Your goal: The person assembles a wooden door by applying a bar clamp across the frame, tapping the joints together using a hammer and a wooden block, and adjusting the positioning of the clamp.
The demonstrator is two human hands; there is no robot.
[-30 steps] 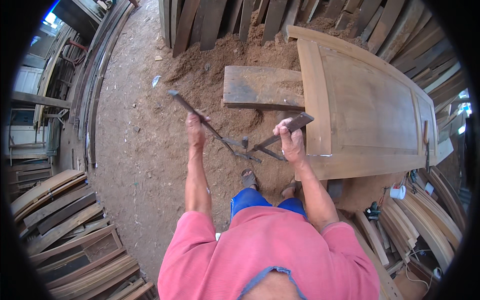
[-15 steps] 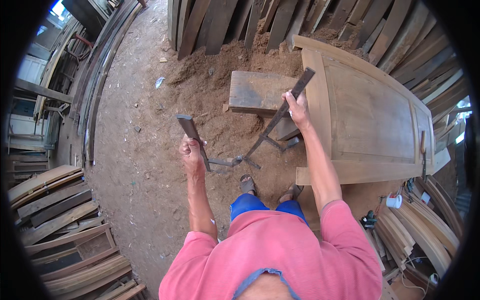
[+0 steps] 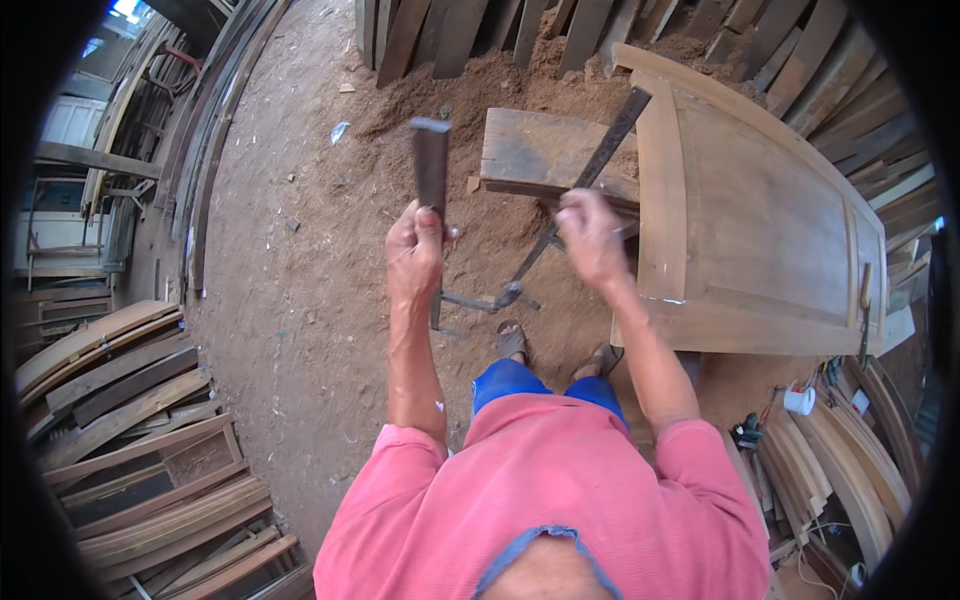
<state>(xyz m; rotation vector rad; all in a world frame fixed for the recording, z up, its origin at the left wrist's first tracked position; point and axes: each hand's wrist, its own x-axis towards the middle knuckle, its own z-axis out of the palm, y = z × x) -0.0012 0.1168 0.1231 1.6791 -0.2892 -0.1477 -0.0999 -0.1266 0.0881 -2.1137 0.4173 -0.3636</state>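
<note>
My left hand [image 3: 415,255] is closed round a dark flat bar [image 3: 430,165], thumb against its face, the bar standing nearly upright. From its lower end a thin rod [image 3: 470,300] runs right to a dark knob-like joint [image 3: 508,294]. A second long dark bar [image 3: 615,140] slants from that joint up to the right, with short cross pieces near its lower end, somewhat like a bar clamp. My right hand [image 3: 592,240] is at the middle of this slanting bar. Motion blurs its fingers, so its grip cannot be made out.
A thick wooden block [image 3: 535,150] lies ahead in sawdust. To its right is a large panelled wooden door [image 3: 770,215] with a curved edge. Boards [image 3: 585,40] lean along the back; stacked curved timbers [image 3: 130,400] lie at left. A white cup [image 3: 800,400] stands at right.
My right hand has slid down along the slanting bar. My left hand has risen and tilted its bar more upright. The whole view has shifted slightly.
</note>
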